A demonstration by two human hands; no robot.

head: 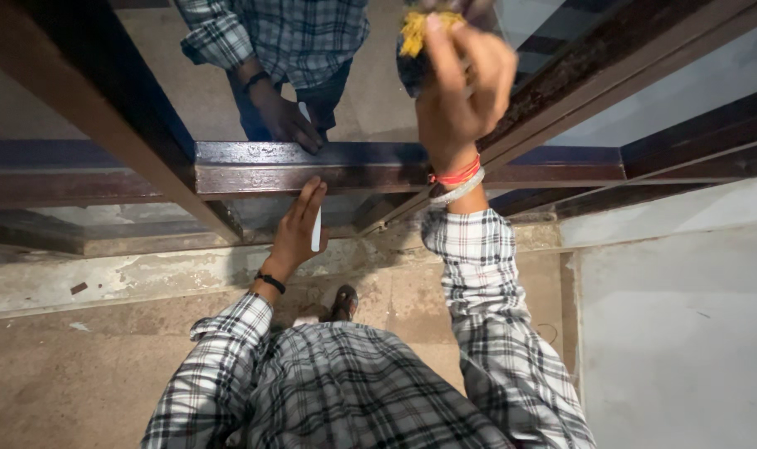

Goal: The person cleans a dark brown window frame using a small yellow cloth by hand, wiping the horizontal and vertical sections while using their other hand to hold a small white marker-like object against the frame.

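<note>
Fingers first: the right hand [462, 87] is up in the upper middle of the frame, closed around a bunched cloth [417, 37], yellow with a darker part under it, pressed against the glass pane [370, 100]. The thumb and fingers are curled tight on the wad, the back of the hand toward the camera. At the wrist sit red threads and a pale bangle [457, 185], then a checked shirt sleeve running down to the lower right.

Lower, at centre frame, the left hand [299, 229] lies flat with fingers straight and together, open, palm against the lower part of the frame just under the dark metal crossbar [329, 166]. A slim white object [316, 229] shows along its fingers; whether it is gripped or merely lies beside them I cannot tell. A black band [270, 282] circles that wrist.

Outward now: in the glass, upper left of centre, a mirrored hand [283, 116] and checked sleeve rest on the crossbar's far edge. Dark brown frame bars slant off to upper left and upper right. Below, a worn concrete floor [79, 357], a sandalled foot [343, 301] at centre, and a pale wall [678, 333] at the right.
</note>
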